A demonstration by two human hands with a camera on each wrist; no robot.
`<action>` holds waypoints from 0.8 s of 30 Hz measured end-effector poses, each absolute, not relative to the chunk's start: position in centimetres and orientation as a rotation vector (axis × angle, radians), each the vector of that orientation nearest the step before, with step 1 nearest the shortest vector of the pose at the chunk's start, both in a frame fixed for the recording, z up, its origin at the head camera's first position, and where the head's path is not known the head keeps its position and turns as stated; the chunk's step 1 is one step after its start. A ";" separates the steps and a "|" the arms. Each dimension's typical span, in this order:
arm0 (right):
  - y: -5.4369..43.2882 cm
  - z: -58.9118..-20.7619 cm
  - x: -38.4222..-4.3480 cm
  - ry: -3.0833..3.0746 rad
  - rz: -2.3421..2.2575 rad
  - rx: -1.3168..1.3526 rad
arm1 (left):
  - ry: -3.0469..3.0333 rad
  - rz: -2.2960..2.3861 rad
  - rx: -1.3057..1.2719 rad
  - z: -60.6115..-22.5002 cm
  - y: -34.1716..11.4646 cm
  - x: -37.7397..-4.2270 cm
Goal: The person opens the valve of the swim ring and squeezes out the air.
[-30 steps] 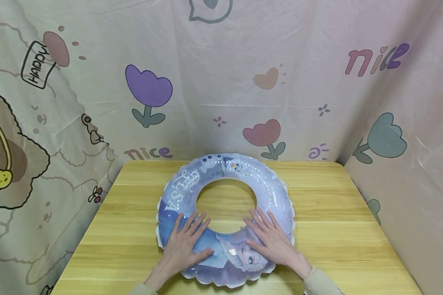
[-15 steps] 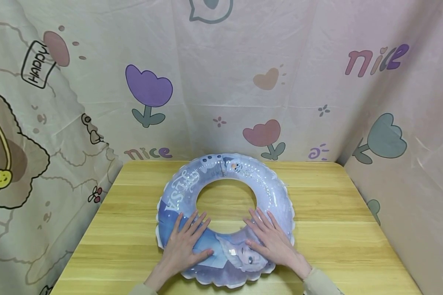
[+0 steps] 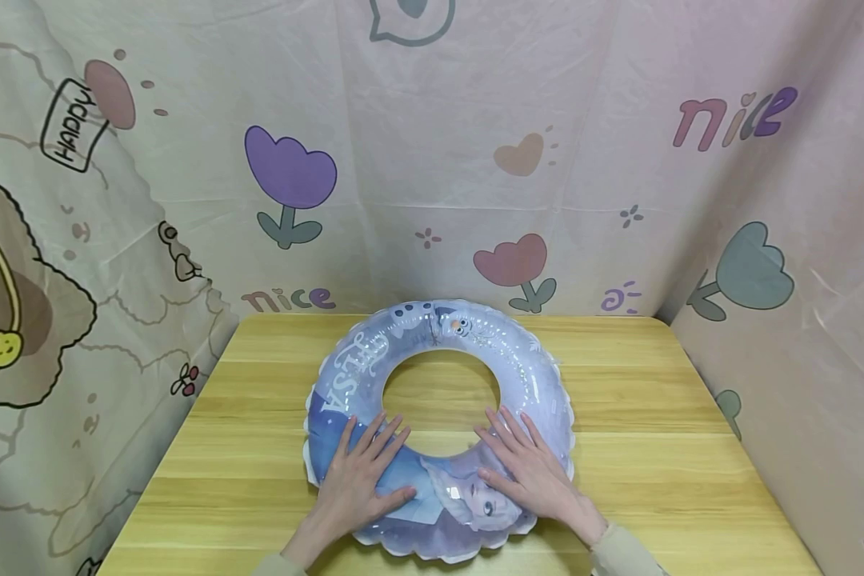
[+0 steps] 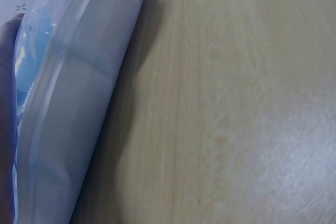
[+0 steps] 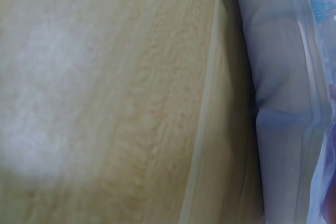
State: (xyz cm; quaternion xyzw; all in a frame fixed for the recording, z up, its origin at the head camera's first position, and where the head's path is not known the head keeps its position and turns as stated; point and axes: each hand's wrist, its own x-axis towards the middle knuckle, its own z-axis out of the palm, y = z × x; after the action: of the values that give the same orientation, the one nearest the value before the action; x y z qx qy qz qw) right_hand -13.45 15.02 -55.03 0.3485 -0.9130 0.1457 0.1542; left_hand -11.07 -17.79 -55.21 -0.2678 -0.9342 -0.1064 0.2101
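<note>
An inflated swim ring, shiny blue and lilac with a cartoon print and a scalloped edge, lies flat on the wooden table. My left hand rests palm down on its near left part, fingers spread toward the center hole. On the near right part lies my right hand, its fingers likewise straight and spread. In the left wrist view the ring's pale side wall runs along the left, with a dark strip of the hand at the edge. The right wrist view has the side wall at its right.
A printed cloth with tulips and lettering hangs behind the table. Similar cloth hangs along the left side and more cloth along the right. The ring's far edge reaches close to the table's back edge.
</note>
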 end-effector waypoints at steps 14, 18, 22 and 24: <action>15.0 -55.2 -13.4 -2.616 0.438 0.990 | -2.598 -0.287 -0.750 -55.2 -17.8 -11.1; 15.0 -55.2 -13.4 -2.614 0.450 0.991 | -2.603 -0.289 -0.749 -55.2 -17.8 -11.1; 15.0 -55.2 -13.4 -2.614 0.448 0.991 | -2.604 -0.287 -0.750 -55.3 -17.7 -11.1; 15.0 -55.2 -13.4 -2.614 0.438 0.991 | -2.603 -0.288 -0.750 -55.3 -17.7 -11.1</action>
State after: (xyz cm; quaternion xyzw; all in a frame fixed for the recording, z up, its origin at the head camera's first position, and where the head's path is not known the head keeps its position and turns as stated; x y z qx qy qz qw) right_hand -13.44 14.99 -55.23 0.3459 -0.9125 0.1530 0.1556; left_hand -11.12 -17.74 -55.29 -0.2693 -0.9348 -0.1033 0.2074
